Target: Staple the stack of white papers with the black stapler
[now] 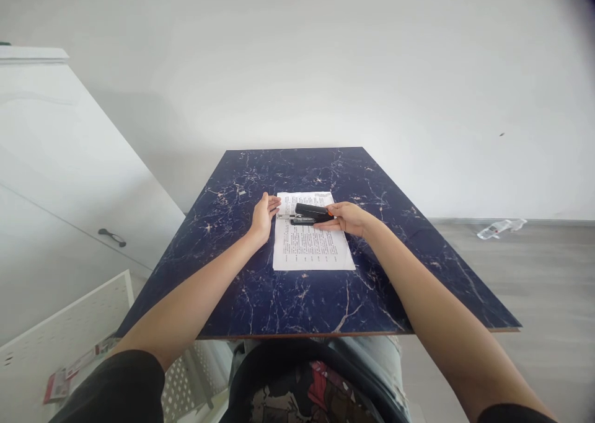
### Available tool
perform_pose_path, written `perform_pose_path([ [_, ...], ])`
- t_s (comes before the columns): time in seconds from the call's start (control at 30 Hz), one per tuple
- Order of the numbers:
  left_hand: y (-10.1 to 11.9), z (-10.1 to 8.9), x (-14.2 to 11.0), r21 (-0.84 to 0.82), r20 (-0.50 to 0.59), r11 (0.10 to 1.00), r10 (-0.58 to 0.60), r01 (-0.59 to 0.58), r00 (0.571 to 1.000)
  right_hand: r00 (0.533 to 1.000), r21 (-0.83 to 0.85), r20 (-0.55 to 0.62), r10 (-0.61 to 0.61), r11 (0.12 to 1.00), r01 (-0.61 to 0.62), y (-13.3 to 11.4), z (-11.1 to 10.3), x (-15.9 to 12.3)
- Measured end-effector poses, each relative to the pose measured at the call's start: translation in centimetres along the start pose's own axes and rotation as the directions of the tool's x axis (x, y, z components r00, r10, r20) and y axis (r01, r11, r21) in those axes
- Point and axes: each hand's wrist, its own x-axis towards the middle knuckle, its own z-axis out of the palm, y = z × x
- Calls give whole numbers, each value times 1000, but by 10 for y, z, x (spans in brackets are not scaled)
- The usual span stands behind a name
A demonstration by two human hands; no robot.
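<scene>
My right hand [349,218] grips a black stapler [312,211] by its rear end, where a small orange patch shows. The stapler lies sideways over a printed sheet of paper [309,249], its top arm raised from the base. A thin silver metal part [285,216] sticks out of the stapler toward the left. Near that metal tip, at the paper's left edge, is my left hand [264,215], its fingers apart and pointing right. I see nothing held in it.
The paper rests on a dark blue marble-patterned table [297,305]. A white cabinet [60,162] with a dark handle stands at left, a white perforated basket [69,311] below it. A clear plastic wrapper [502,227] lies on the floor at right.
</scene>
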Motion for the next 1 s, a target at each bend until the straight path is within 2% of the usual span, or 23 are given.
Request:
perform_pose_path([
  [0.27, 3, 3, -3, -81, -24, 996, -27, 25, 999, 1000, 19, 15, 13, 1000, -13, 2, -7, 7],
  [0.43, 4, 4, -3, -92, -32, 995, -32, 29, 999, 993, -134, 105, -56, 988, 70, 6, -6, 7],
  [0.63, 4, 4, -4, -96, -31, 995, -30, 27, 999, 993, -229, 33, -116, 966, 120, 16, -5, 16],
  [1.0, 8, 6, -6, -128, -39, 992, -14, 9, 999, 985, -216, 49, -165, 961, 172, 19, -7, 18],
])
